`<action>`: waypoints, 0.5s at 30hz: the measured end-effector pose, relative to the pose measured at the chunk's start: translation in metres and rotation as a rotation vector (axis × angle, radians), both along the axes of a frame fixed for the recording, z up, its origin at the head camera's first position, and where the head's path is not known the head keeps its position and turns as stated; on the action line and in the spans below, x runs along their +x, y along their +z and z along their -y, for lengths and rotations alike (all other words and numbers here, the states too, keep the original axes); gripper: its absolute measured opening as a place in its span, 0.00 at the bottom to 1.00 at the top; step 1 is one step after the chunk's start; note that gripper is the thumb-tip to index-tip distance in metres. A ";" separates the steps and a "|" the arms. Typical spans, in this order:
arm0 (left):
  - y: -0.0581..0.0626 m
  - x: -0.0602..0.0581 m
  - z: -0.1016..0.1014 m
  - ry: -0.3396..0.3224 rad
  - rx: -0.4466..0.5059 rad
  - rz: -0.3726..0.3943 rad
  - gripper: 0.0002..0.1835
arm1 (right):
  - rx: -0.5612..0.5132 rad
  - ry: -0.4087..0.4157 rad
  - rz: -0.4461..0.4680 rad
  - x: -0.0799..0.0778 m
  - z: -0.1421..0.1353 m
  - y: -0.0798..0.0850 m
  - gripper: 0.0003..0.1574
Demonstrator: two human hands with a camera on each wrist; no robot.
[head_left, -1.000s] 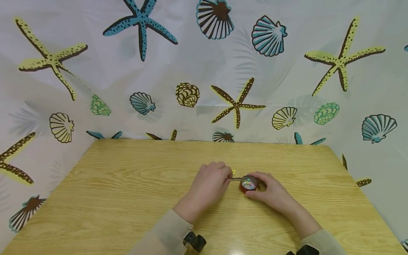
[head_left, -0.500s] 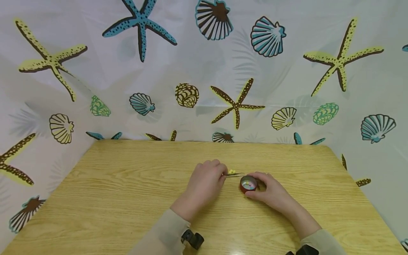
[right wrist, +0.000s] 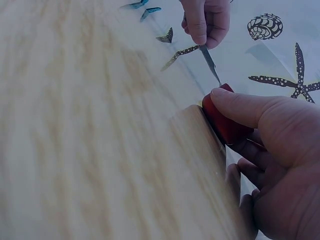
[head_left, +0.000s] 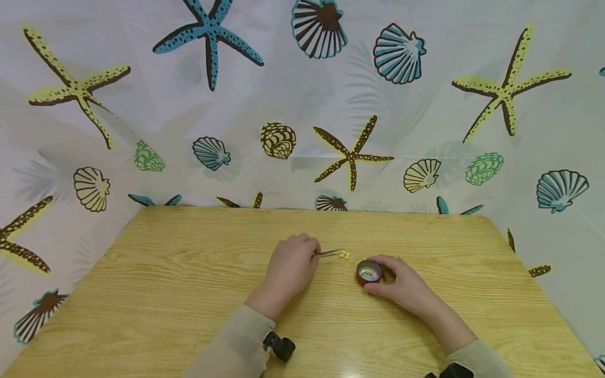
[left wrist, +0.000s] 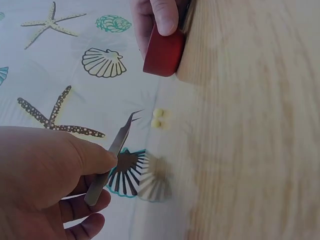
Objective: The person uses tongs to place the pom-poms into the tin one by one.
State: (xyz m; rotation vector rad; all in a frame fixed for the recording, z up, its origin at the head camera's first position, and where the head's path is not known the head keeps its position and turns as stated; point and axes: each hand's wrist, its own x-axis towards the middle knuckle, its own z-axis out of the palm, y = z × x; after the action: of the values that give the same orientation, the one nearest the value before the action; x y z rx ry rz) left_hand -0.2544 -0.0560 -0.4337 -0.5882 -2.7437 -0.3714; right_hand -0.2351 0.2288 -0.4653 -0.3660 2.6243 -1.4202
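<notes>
My left hand (head_left: 292,263) pinches a pair of metal tweezers (left wrist: 111,165) between thumb and fingers. Their bent tips are parted, with nothing between them, and point at several small yellow beads (head_left: 345,255) on the table. In the left wrist view the beads (left wrist: 158,118) lie just beyond the tips. My right hand (head_left: 402,281) grips a small round red container (head_left: 361,281) from its right side, thumb in front and fingers behind. Its top is uncovered, and small pastel-coloured pieces (head_left: 368,273) show inside. The right wrist view hides the inside of the red container (right wrist: 227,120).
A wooden table (head_left: 189,294) lies under both hands. Behind it and at its sides hangs a white cloth (head_left: 302,94) printed with starfish and shells. A black wrist camera (head_left: 280,346) sits on the left sleeve.
The left hand has drawn the tweezers from over the red container leftward, to beside the yellow beads. A blue piece at their tips is no longer there. The right hand has stayed put.
</notes>
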 end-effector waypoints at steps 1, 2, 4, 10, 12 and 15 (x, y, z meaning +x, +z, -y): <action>-0.001 -0.001 0.001 0.003 -0.007 0.001 0.02 | 0.001 -0.001 -0.002 0.000 0.000 0.000 0.40; -0.002 -0.002 0.001 0.007 -0.011 0.005 0.02 | 0.002 -0.002 -0.003 0.000 0.000 0.000 0.40; -0.005 -0.003 0.001 0.017 -0.014 0.012 0.02 | 0.006 0.000 -0.010 0.000 0.000 -0.001 0.40; -0.008 -0.003 0.002 0.029 -0.020 0.026 0.02 | 0.011 0.002 -0.015 -0.001 -0.001 -0.002 0.40; -0.008 -0.003 0.003 0.027 -0.026 0.026 0.03 | 0.008 -0.001 -0.008 -0.001 -0.001 -0.002 0.39; -0.008 -0.002 0.003 0.024 -0.028 0.029 0.03 | 0.004 0.002 -0.004 -0.001 -0.001 -0.001 0.40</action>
State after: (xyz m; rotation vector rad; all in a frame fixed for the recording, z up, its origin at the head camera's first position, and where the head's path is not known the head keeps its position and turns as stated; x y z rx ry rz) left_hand -0.2568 -0.0586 -0.4422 -0.5604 -2.7849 -0.3389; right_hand -0.2357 0.2298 -0.4662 -0.3706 2.6288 -1.4152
